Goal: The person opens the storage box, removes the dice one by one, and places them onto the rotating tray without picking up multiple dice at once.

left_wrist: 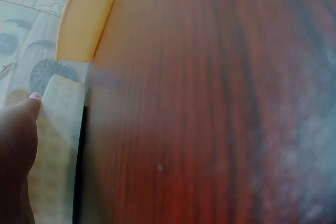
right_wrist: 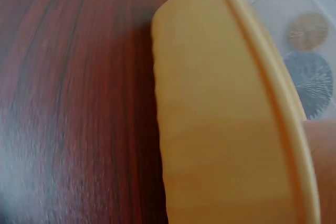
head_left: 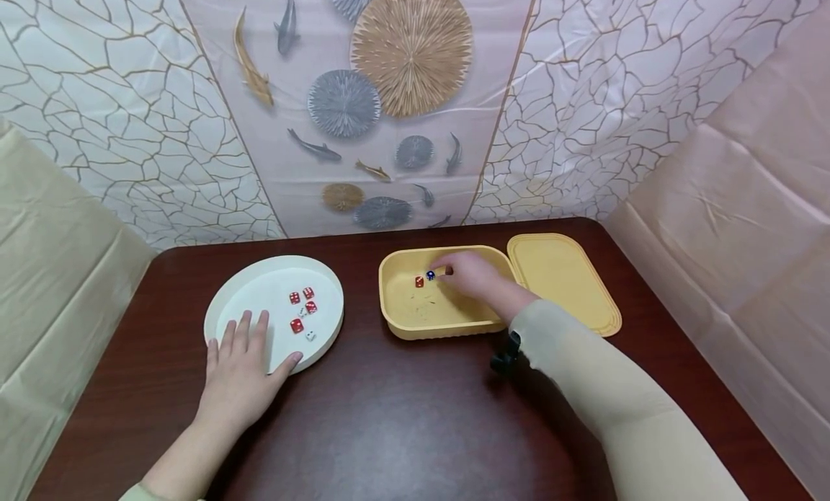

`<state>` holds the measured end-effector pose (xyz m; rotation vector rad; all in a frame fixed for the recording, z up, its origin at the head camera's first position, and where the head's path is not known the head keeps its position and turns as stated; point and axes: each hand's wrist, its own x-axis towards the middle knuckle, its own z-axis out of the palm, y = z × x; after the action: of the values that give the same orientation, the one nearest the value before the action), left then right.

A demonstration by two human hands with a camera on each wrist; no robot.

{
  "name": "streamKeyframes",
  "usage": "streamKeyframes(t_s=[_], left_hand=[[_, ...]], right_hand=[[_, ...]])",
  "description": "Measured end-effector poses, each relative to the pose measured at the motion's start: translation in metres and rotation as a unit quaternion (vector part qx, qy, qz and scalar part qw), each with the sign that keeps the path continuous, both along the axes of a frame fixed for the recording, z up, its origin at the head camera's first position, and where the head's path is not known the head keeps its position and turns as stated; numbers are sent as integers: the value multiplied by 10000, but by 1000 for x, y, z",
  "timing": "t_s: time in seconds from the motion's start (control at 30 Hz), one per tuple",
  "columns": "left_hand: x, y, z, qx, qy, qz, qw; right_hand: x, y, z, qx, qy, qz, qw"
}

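In the head view, my right hand (head_left: 472, 274) reaches into a yellow rectangular box (head_left: 395, 321), thumb and index finger pinching a blue die (head_left: 430, 275) near the floor. Just left of it lies a red die (head_left: 419, 282). My left hand (head_left: 238, 371) rests, fingers spread, on the near left rim of a round white tray (head_left: 324, 267). Several red dice (head_left: 296, 326) and white dice (head_left: 310, 336) lie inside the tray, right of those fingers. Only part of the left hand (left_wrist: 16, 145) shows in the left wrist view, against the tray's wall (left_wrist: 58, 145).
A yellow lid (head_left: 564, 281) lies flat against the box's right side. Both containers stand toward the back of the dark wooden table (head_left: 389, 414). Patterned cloth (head_left: 415, 162) hangs behind, and plain fabric (head_left: 733, 213) encloses the sides. The box's outer wall (right_wrist: 220, 103) fills much of the right wrist view.
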<state>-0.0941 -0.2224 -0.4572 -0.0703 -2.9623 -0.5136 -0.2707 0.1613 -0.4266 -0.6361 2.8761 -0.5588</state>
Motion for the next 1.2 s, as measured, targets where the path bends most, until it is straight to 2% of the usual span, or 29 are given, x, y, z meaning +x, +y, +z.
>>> streamKeyframes(t_s=[0.27,0.43,0.83,1.07,1.2], left_hand=[[0,1,1,-19,-23,-4,10000],[0,1,0,13,13,-31,10000],[0,1,2,15,-64,-28,10000],[0,0,1,1,-110,-30,9999],[0,1,2,1,-93,-33,10000]], right_hand=[[-6,-7,-4,820,471,561,9939],[-9,-10,-6,1100,525,706,9900],[-11,-13,-9,1337,486,778,9868],[-11,-12,-9,1309,485,780,9871],[-9,-11,-7,1177,382,645,9902]])
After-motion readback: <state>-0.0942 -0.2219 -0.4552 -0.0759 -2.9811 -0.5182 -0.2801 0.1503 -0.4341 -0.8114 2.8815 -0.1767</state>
